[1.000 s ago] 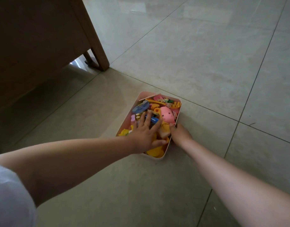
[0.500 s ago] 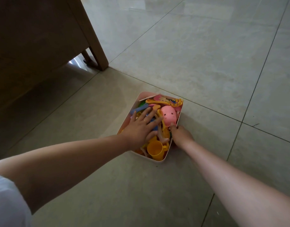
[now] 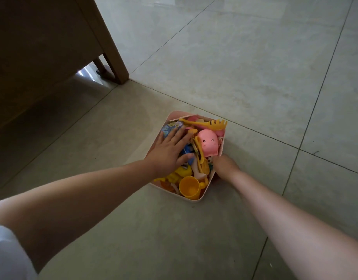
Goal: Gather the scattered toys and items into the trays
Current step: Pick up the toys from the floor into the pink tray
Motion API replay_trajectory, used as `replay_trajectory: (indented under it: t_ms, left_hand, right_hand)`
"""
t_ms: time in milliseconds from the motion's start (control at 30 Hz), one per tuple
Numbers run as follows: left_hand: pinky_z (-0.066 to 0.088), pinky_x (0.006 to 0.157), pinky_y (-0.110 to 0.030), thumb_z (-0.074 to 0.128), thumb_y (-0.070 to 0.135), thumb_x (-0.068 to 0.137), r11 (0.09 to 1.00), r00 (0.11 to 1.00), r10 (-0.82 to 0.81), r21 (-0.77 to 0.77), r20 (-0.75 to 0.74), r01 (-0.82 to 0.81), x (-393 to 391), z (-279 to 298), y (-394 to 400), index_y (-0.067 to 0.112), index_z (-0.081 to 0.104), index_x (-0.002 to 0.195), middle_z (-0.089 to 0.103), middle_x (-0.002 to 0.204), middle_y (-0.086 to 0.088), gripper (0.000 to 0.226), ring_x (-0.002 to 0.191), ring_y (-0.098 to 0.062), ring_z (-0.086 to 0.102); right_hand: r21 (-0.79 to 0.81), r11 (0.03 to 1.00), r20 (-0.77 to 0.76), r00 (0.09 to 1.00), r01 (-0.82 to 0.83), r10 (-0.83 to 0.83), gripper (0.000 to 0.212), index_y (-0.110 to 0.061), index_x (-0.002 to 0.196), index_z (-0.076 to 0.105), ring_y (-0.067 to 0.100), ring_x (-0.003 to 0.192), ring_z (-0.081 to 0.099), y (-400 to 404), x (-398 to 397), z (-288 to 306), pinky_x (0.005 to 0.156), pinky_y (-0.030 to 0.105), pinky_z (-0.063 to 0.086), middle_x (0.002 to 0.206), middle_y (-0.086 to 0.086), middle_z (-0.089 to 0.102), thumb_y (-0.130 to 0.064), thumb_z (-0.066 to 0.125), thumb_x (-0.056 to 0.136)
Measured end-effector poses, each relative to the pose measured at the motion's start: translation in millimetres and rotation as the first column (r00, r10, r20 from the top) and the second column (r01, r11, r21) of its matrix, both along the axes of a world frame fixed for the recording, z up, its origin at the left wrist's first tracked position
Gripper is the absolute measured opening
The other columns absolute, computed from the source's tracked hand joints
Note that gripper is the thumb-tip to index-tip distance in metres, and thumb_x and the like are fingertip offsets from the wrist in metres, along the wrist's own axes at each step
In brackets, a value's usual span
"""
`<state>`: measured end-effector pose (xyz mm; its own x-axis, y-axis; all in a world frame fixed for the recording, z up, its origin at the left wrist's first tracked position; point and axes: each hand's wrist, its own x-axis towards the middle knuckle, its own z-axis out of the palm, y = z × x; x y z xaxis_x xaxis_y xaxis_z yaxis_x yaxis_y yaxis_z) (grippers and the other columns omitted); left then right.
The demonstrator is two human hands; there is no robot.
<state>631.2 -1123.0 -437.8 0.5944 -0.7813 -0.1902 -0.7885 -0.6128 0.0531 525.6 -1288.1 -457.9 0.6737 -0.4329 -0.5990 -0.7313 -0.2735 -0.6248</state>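
Note:
A pink tray (image 3: pixel 196 200) full of toys sits on the tiled floor. In it I see a pink round-faced toy (image 3: pixel 208 144), a yellow cup (image 3: pixel 188 187), a yellow toy rake (image 3: pixel 209 124) and several smaller pieces. My left hand (image 3: pixel 167 154) lies flat on the pile with fingers spread, a ring on one finger. At the tray's right rim my right hand (image 3: pixel 225 166) grips the edge, its fingers curled and hidden from me.
A wooden piece of furniture (image 3: pixel 42 47) stands at the upper left, its leg (image 3: pixel 115 59) on the floor not far from the tray. Pale floor tiles with dark grout lines (image 3: pixel 307 122) run all around.
The tray has slid toward the left and turned a little. My left hand moved from the tray's near part to its left side, uncovering the yellow cup.

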Motion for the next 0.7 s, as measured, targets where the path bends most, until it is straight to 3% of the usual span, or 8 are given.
replay_trajectory:
  t_ms: [100, 200, 333, 400, 567, 633, 700]
  left_hand:
    - [-0.004, 0.120, -0.046, 0.001, 0.063, 0.093, 0.990, 0.999, 0.014, -0.142, 0.044, -0.007, 4, 6, 7, 0.034, -0.003, 0.153, -0.010, 0.161, 0.005, 0.067, 0.147, -0.014, -0.014]
    - [-0.003, 0.120, -0.043, 0.011, 0.052, 0.098, 0.911, 0.970, 0.243, -0.337, -0.032, -0.239, 5, 6, 7, 0.034, 0.005, 0.152, -0.002, 0.162, 0.003, 0.057, 0.148, -0.015, -0.008]
    - [0.005, 0.121, -0.043, 0.023, 0.042, 0.102, 0.539, 0.737, 0.623, -0.539, -0.262, -0.647, 4, 6, 8, 0.026, 0.017, 0.152, 0.010, 0.161, -0.001, 0.052, 0.148, -0.017, 0.002]
    - [0.009, 0.121, -0.041, 0.027, 0.037, 0.103, 0.406, 0.636, 0.692, -0.543, -0.343, -0.735, -1, 7, 7, 0.024, 0.019, 0.152, 0.013, 0.160, -0.003, 0.051, 0.148, -0.018, 0.005]
    - [0.007, 0.118, -0.032, 0.040, 0.020, 0.100, 0.266, 0.458, 0.737, -0.409, -0.497, -0.873, -16, 18, -3, 0.014, 0.012, 0.153, 0.010, 0.160, -0.011, 0.060, 0.148, -0.024, 0.006]
    - [0.017, 0.116, -0.033, 0.037, 0.026, 0.101, 0.168, 0.306, 0.734, -0.274, -0.606, -0.947, -18, 35, -5, 0.018, 0.005, 0.153, 0.014, 0.160, -0.007, 0.062, 0.146, -0.025, 0.018]
    - [0.035, 0.106, -0.035, 0.035, 0.034, 0.102, 0.058, 0.130, 0.733, -0.128, -0.668, -0.990, -21, 67, -4, 0.023, 0.001, 0.153, 0.031, 0.155, -0.004, 0.063, 0.135, -0.028, 0.040]
  right_hand:
    - [0.004, 1.000, 0.044, 0.999, -0.025, 0.025, 0.034, 0.003, 0.109, 0.059, 0.032, 0.104, 0.058, 1, -5, 4, 0.081, 0.030, 0.043, 0.113, 0.022, 0.060, -0.011, 0.030, 0.102]
    - [0.037, 0.999, 0.128, 0.992, 0.020, -0.024, 0.033, 0.000, 0.114, 0.061, 0.033, 0.104, 0.059, 3, -12, -6, 0.077, 0.027, 0.040, 0.110, 0.019, 0.063, -0.017, 0.035, 0.102]
    - [0.051, 0.995, 0.274, 0.957, 0.086, -0.097, 0.028, -0.020, 0.114, 0.064, 0.023, 0.102, 0.061, 5, -7, -19, 0.086, 0.032, 0.048, 0.107, 0.003, 0.066, -0.023, 0.039, 0.101]
    - [0.046, 0.990, 0.261, 0.955, 0.134, -0.141, 0.030, -0.016, 0.122, 0.059, 0.027, 0.111, 0.059, 7, -5, -23, 0.092, 0.038, 0.049, 0.118, 0.009, 0.064, -0.020, 0.040, 0.098]
    - [0.004, 0.953, 0.098, 0.949, 0.302, -0.301, 0.036, 0.002, 0.127, 0.052, 0.039, 0.119, 0.053, 19, -2, 4, 0.097, 0.042, 0.046, 0.129, 0.025, 0.056, -0.011, 0.039, 0.096]
    - [-0.007, 0.947, 0.095, 0.943, 0.322, -0.320, 0.033, 0.000, 0.123, 0.055, 0.036, 0.116, 0.055, 23, 1, 26, 0.090, 0.037, 0.046, 0.123, 0.022, 0.060, -0.008, 0.039, 0.095]
    - [-0.002, 0.949, 0.083, 0.946, 0.315, -0.314, 0.030, -0.003, 0.114, 0.061, 0.031, 0.106, 0.059, 30, 5, 57, 0.077, 0.031, 0.042, 0.109, 0.015, 0.064, -0.006, 0.039, 0.094]
